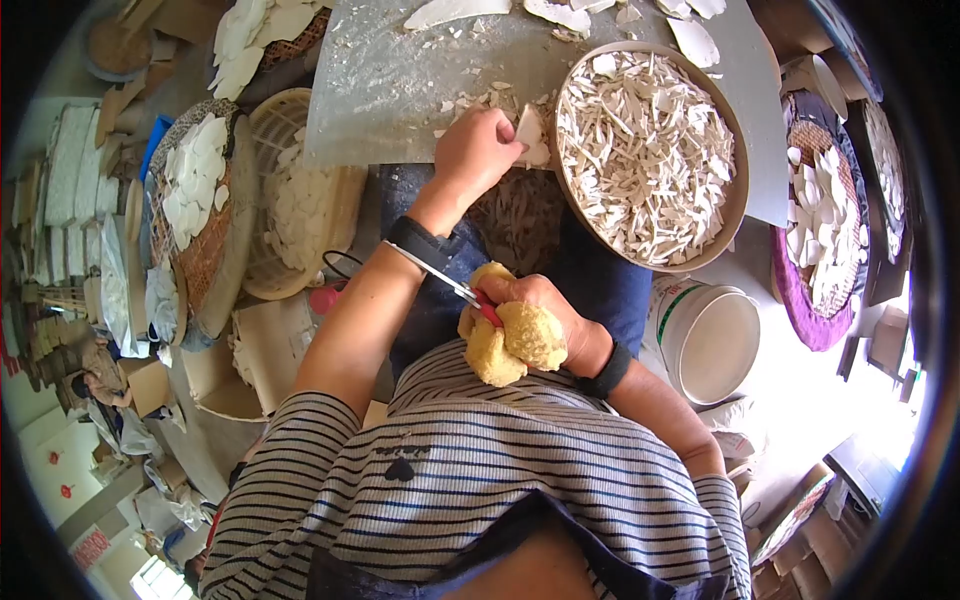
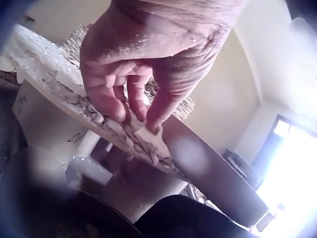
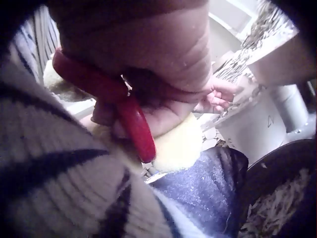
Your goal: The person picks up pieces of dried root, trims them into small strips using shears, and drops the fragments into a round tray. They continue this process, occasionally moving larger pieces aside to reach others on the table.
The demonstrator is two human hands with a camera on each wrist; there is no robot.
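Observation:
At the near edge of the grey board (image 1: 375, 110), my left hand (image 1: 470, 155) pinches a flat white flake (image 1: 531, 128) between thumb and fingertips. The left wrist view shows the same flake (image 2: 148, 138) under the thumb tip, among small crumbs. Close to my belly, my right hand (image 1: 550, 305) grips scissors with red handles (image 3: 136, 130). Their metal blades (image 1: 440, 273) point left across the left forearm. Yellow spongy padding (image 1: 533, 335) bulges around the scissor handles and fingers; in the right wrist view, my right hand (image 3: 153, 54) hides part of it.
A round tray (image 1: 738, 180) heaped with white slivers stands right of the left hand. Larger white flakes (image 1: 457, 10) lie at the board's far side. A white bucket (image 1: 708, 340) stands at right, a slatted basket (image 1: 270, 265) and cardboard box (image 1: 250, 355) at left.

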